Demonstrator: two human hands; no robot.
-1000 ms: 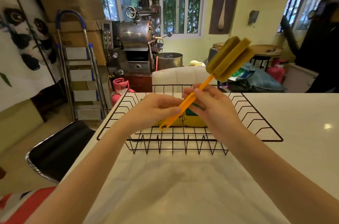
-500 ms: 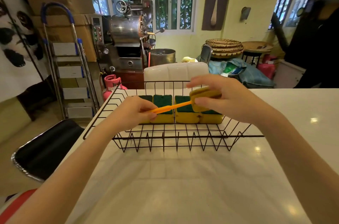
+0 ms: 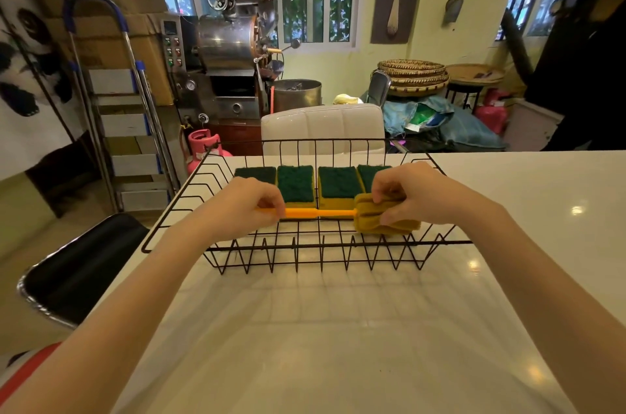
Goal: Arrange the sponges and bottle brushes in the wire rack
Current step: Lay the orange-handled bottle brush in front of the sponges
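Observation:
A black wire rack (image 3: 305, 246) stands on the white counter. Inside it, several green-topped yellow sponges (image 3: 296, 188) sit side by side in a row along the back. A bottle brush (image 3: 318, 213) with an orange handle and a yellow sponge head lies level across the rack, just in front of the sponges. My left hand (image 3: 249, 205) pinches the handle's left end. My right hand (image 3: 420, 193) grips the sponge head at the right. The rightmost sponge is partly hidden behind my right hand.
The white counter (image 3: 338, 329) stretches toward me and to the right. A white padded chair back (image 3: 321, 127) stands behind the rack. A black stool (image 3: 78, 273) is at the left below the counter's edge. A metal machine and a stepladder stand farther back.
The brush went from tilted up in the air to level, then down into the rack in front of the sponges. My right hand moved from the handle to the sponge head.

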